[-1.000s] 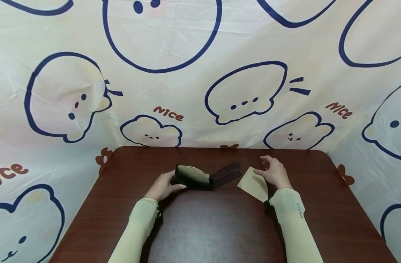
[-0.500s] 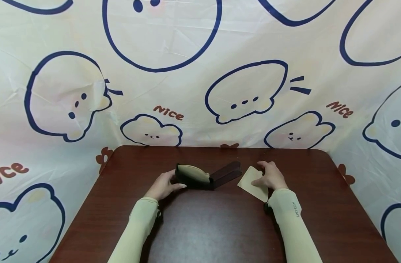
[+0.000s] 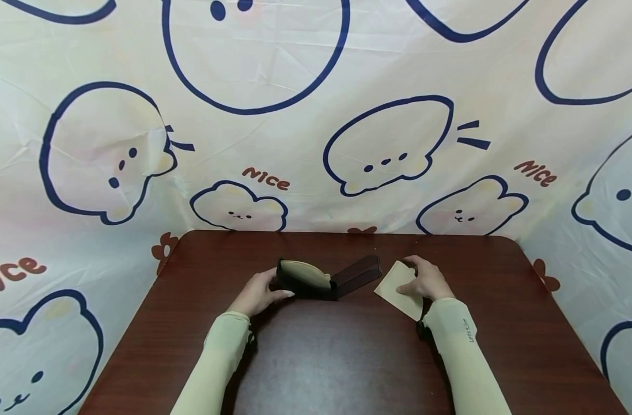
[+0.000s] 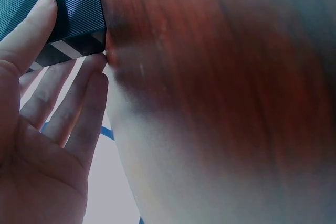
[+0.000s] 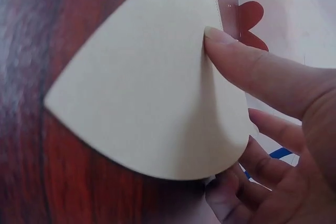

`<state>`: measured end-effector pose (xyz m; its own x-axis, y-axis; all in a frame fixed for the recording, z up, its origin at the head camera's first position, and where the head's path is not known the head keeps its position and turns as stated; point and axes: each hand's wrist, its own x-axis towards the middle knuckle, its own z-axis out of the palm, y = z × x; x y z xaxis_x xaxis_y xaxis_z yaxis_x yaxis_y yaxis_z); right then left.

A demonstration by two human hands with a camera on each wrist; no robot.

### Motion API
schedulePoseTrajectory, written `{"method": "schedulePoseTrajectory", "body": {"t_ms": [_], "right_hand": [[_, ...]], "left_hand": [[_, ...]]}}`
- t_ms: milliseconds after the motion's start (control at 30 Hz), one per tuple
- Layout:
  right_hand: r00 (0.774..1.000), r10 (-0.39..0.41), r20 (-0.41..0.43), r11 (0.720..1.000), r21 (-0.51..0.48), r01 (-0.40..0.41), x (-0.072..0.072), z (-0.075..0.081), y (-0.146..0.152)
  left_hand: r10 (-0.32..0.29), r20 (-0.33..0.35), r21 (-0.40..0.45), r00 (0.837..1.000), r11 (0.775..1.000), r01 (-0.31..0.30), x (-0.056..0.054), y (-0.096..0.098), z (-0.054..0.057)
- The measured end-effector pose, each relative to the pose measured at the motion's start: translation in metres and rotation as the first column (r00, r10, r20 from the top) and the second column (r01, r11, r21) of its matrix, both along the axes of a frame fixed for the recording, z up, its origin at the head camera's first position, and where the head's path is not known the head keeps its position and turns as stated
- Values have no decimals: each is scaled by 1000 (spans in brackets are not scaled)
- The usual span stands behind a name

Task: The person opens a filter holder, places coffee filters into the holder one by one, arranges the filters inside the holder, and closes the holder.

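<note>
In the head view a black box (image 3: pixel 300 286) stands left of centre on the table, its brown-black lid (image 3: pixel 358 275) swung out to the right. Cream paper (image 3: pixel 304 271) with a curved top edge shows inside it. My left hand (image 3: pixel 257 293) holds the box's left end, thumb on the ribbed face (image 4: pixel 79 9) and fingers behind. To the right lies a cream, fan-shaped coffee filter paper (image 3: pixel 396 288) with a crimped edge. My right hand (image 3: pixel 431 279) pinches this filter paper (image 5: pixel 142 82) at its right side, thumb on top; the fingertips are partly hidden below its edge.
The dark brown wooden table (image 3: pixel 321 357) has rounded far corners. A pale cloth (image 3: pixel 295 144) printed with cartoon animals hangs close behind the table and along both sides.
My right hand has come down and slightly left onto the filter paper, and its thumb now lies further over it. The left hand and the box have stayed in place.
</note>
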<state>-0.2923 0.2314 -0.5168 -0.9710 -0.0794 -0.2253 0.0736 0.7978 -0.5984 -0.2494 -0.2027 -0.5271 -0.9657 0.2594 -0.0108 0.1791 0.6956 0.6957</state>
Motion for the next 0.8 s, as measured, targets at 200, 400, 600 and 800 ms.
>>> {"method": "schedulePoseTrajectory", "body": {"t_ms": [200,400,600,800], "right_hand": [[999,-21,-44,1000,-20,20,3,-1,1],[989,-60,-136,996,-67,51,4,5,2],[978,-55,-201,996,-82,39,6,19,2],[974,-58,-219,994,-99,37,9,28,0]], "left_hand": [[-5,6,8,1000,1000,5,0,0,1],[-4,6,10,1000,1000,4,0,1,2],[4,3,9,1000,1000,-4,0,0,3],[0,7,-1,1000,1000,0,1,0,3]]}}
